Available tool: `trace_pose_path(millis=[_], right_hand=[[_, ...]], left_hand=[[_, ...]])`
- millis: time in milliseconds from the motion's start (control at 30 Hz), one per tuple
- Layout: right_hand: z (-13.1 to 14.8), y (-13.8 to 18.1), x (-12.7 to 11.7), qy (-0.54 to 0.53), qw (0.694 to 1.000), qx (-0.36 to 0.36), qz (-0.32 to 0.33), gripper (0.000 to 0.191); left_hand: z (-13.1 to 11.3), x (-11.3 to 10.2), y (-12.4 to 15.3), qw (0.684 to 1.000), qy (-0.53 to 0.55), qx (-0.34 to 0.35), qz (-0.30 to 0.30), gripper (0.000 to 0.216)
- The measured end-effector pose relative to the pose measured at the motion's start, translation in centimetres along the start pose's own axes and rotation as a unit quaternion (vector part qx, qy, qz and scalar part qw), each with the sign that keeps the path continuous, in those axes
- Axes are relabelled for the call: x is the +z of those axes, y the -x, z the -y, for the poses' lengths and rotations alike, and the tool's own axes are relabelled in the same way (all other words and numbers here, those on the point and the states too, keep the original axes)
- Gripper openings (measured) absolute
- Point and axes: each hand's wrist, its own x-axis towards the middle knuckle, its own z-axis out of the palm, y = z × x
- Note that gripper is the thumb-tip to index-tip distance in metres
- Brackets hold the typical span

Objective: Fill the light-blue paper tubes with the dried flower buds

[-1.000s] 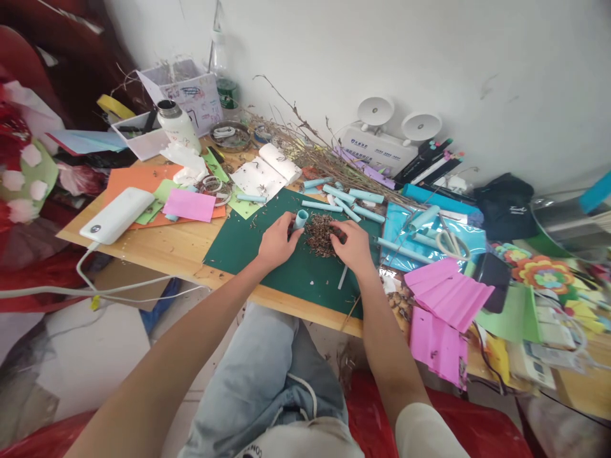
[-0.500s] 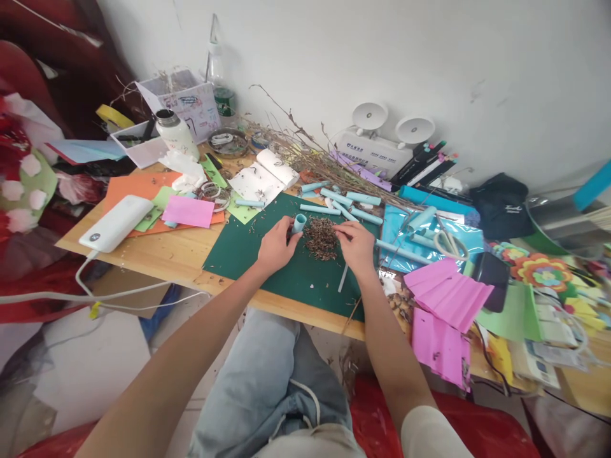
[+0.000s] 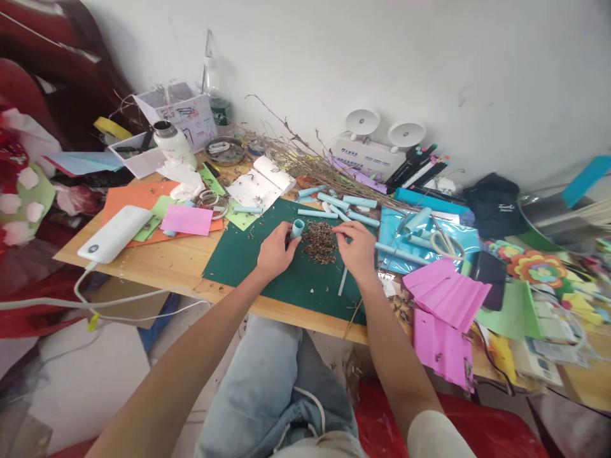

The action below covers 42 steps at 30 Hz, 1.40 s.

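My left hand (image 3: 275, 252) is closed round a short light-blue paper tube (image 3: 297, 229), which stands upright with its open end facing up. Just right of it lies a heap of brown dried plant bits (image 3: 319, 243) on a dark green mat (image 3: 296, 286). At the right edge of the heap my right hand (image 3: 356, 248) has its thumb and fingertips pinched together. Whatever is between those fingertips is too small to make out. A thin pale strip (image 3: 342, 280) lies on the mat below my right hand.
Several light-blue paper tubes (image 3: 360, 201) lie behind the mat, near dry twigs (image 3: 305, 152). At left are a white power bank (image 3: 114, 234) with its cable and a bottle (image 3: 172, 145). Pink crepe paper (image 3: 446, 294) and a dark phone (image 3: 489, 280) lie at right.
The camera view has tilted slightly, so the scene sits a little differently. My hands stay by the heap, the left still round the tube and the right still pinching.
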Motion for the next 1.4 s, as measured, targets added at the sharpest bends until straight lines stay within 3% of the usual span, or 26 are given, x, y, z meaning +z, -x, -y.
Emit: trace_pose_path(millis=[467,767,1033,1233,1400], right_hand=[[0.9,0.9,0.7,0.016,1.0,0.012,0.001,0.025],[4.6,-1.2,-1.0,-0.138,0.984,0.068,-0.089,0.016],[8.8,-1.8,1.0,-0.176,0.984,0.021,-0.027,0.018],[8.4,-2.2,2.0,-0.094,0.995,-0.031,0.016,0.009],[8.0,-2.3,1.8,-0.079,0.994,-0.064,0.038,0.014]], left_hand=[[0.1,0.1,0.0,1.0,-0.004,0.003,0.0,0.018],[0.1,0.0,-0.1,1.0,-0.005,0.006,-0.002,0.017],[0.2,0.2,0.0,1.0,0.01,0.024,-0.011,0.017],[0.2,0.2,0.1,1.0,0.009,0.025,-0.01,0.018],[0.1,0.2,0.1,1.0,0.014,0.023,-0.008,0.019]])
